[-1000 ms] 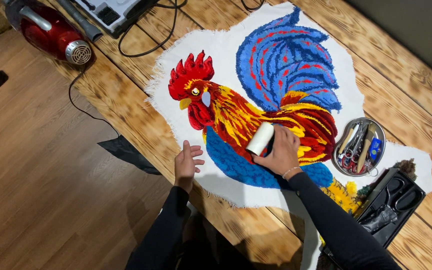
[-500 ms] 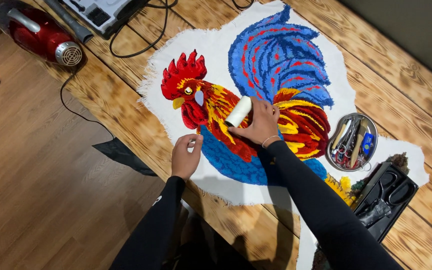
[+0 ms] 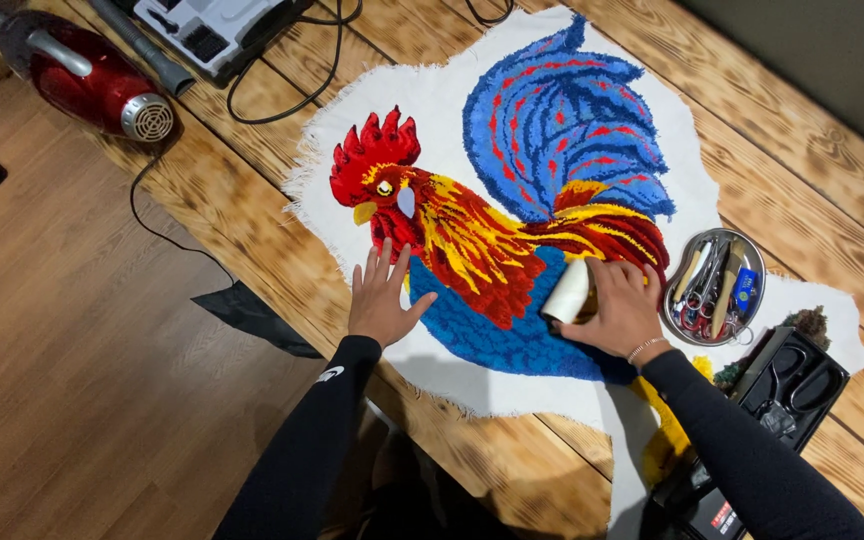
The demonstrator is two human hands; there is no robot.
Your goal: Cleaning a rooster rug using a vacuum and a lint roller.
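Rooster rug (image 3: 512,230), tufted in red, yellow and blue on white backing cloth, lies flat across the wooden tabletop (image 3: 252,230). The right hand (image 3: 617,310) rests on the blue belly, its fingers wrapped closed around a white lint roller (image 3: 567,292), whose drum lies against the pile just below the red-and-yellow breast. The left hand (image 3: 382,300) lies at about nine o'clock from the roller, palm down, fingers spread wide and gripping nothing, pressing the white border under the rooster's head.

At three o'clock from the right hand, just beside the wrist, sits a round metal tray (image 3: 674,318) full of scissors and small tools, with a black case (image 3: 824,385) of more scissors at four o'clock. A red vacuum cleaner (image 3: 82,80) lies at the far left edge of the tabletop, its black cord (image 3: 167,235) trailing over the side.

Risks, as I judge them: a wide stroke toward three o'clock could knock the tray with the wrist or forearm and spill the tools onto the pile. If the left hand lifts, the sticky drum could drag and bunch the cloth. Rolling hard over the frayed white edge could pull loose threads.
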